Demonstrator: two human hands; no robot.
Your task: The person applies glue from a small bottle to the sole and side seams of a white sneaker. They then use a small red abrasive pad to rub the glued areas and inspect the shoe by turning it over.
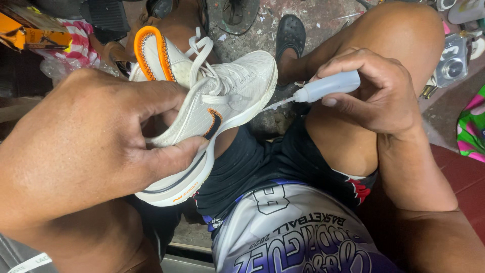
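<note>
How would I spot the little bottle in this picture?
Start at the white sneaker gripped by the left hand. Just right of its toe, the right hand pinches a small translucent squeeze bottle, the only thing with a thin nozzle aimed at the sole's edge.

Concrete floor (323,20), black clog (290,33) w/ foot, sandal (237,15)

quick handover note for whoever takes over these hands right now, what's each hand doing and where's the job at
Left hand: grip closed on the white sneaker, held on its side over the lap, thumb and fingers pinching the upper.
Right hand: grip closed on a small squeeze bottle, its thin nozzle touching the seam between sole and upper near the toe.
Done: cannot tell how much of the seam is already treated.
Left: probably running the nozzle along the rest of the seam, then pressing it shut.
</note>
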